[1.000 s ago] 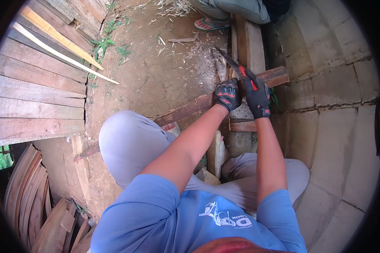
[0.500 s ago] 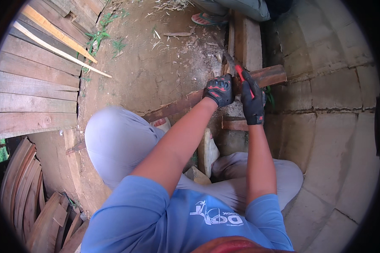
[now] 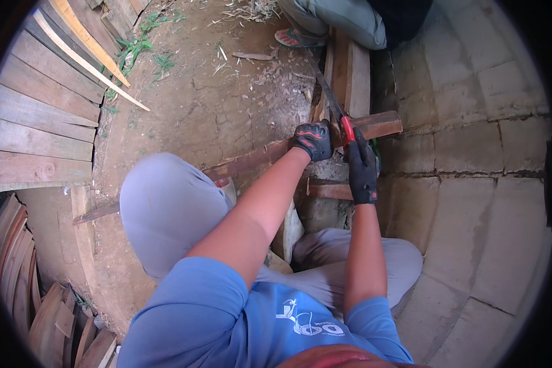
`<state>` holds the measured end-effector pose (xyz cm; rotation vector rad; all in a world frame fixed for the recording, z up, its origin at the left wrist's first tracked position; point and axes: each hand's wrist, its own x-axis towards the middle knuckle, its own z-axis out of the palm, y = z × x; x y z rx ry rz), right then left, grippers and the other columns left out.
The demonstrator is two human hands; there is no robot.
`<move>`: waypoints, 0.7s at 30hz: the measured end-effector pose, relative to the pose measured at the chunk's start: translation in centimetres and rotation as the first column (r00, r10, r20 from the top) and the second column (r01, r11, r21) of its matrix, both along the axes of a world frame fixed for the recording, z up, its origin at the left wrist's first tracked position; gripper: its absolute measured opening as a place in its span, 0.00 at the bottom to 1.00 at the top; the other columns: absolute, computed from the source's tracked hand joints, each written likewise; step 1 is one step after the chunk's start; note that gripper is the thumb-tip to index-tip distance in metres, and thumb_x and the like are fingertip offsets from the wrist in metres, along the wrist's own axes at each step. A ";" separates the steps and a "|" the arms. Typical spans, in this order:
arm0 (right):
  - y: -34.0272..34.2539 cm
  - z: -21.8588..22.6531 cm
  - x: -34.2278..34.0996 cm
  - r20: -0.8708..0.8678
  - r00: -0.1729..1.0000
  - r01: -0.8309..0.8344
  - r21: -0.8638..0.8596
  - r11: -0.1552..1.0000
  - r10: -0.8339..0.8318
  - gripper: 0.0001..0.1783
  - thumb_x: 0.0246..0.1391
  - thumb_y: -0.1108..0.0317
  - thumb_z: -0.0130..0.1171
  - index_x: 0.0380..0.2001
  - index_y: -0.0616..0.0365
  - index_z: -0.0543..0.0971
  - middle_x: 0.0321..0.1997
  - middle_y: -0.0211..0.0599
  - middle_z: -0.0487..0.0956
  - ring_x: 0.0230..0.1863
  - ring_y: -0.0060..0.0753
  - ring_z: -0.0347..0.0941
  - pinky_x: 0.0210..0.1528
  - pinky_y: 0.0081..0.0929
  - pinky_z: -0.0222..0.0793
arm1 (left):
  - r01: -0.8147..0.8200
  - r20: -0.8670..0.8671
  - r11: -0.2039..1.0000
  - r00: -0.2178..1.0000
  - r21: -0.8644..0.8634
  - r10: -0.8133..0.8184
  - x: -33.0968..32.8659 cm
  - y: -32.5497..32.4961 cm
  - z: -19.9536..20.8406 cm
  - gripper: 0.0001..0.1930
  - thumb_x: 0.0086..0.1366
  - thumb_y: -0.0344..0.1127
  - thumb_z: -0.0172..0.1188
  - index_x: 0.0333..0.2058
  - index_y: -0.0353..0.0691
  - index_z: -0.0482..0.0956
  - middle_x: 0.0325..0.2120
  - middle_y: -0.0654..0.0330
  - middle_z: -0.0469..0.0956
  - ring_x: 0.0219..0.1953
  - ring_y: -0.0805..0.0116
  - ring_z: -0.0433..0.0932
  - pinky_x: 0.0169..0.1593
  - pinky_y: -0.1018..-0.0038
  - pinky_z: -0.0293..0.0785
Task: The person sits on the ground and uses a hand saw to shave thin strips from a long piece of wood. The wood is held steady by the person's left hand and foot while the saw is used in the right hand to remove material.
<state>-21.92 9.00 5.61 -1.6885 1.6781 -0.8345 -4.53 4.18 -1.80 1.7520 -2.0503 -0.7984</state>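
Observation:
My right hand [image 3: 363, 170], in a black glove, is closed round the red handle of a hand saw [image 3: 329, 92]. The long narrow blade points away from me and slants up to the left, across a wooden board [image 3: 245, 161]. This brown board lies crosswise in front of me, and its right end sticks out past the saw handle. My left hand [image 3: 313, 140], in a black glove with red marks, is closed on the board just left of the blade. Its fingertips are hidden on the far side.
A thick timber beam [image 3: 357, 76] runs away under the board. At its far end another person's sandalled foot [image 3: 300, 38] and bent leg [image 3: 343, 21] show. A block wall [image 3: 466, 147] stands at right. Wooden planks [image 3: 40, 129] line the left, with stacked offcuts [image 3: 12, 251] below.
My right hand and the saw have drawn back toward me, and more of the blade shows. My left hand stays on the board. The whole view has shifted slightly.

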 end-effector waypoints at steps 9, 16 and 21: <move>2.8 10.2 -1.9 -0.251 0.961 -0.123 -0.020 0.992 0.114 0.24 0.68 0.60 0.65 0.65 0.53 0.84 0.61 0.46 0.87 0.64 0.45 0.84 0.65 0.39 0.76 | -0.046 0.016 0.994 0.999 -0.099 0.047 -0.4 0.8 -0.6 0.23 0.60 0.45 0.68 0.50 0.36 0.82 0.46 0.44 0.87 0.50 0.46 0.88 0.56 0.54 0.83; 9.0 18.2 -3.8 -0.283 0.958 0.075 0.083 0.994 -0.049 0.22 0.67 0.62 0.66 0.62 0.56 0.85 0.60 0.48 0.88 0.61 0.46 0.85 0.63 0.38 0.77 | -0.010 0.052 0.998 0.999 -0.055 0.013 -0.2 0.8 1.0 0.28 0.59 0.46 0.70 0.54 0.35 0.81 0.47 0.43 0.87 0.51 0.46 0.87 0.56 0.54 0.83; 12.6 21.0 -4.7 -0.331 0.941 0.089 0.044 0.995 -0.069 0.22 0.66 0.65 0.66 0.61 0.58 0.85 0.56 0.51 0.88 0.56 0.46 0.87 0.59 0.38 0.79 | -0.020 0.044 0.996 0.999 -0.090 0.024 -0.3 1.0 2.1 0.30 0.58 0.47 0.71 0.54 0.35 0.78 0.48 0.42 0.87 0.53 0.45 0.87 0.57 0.54 0.83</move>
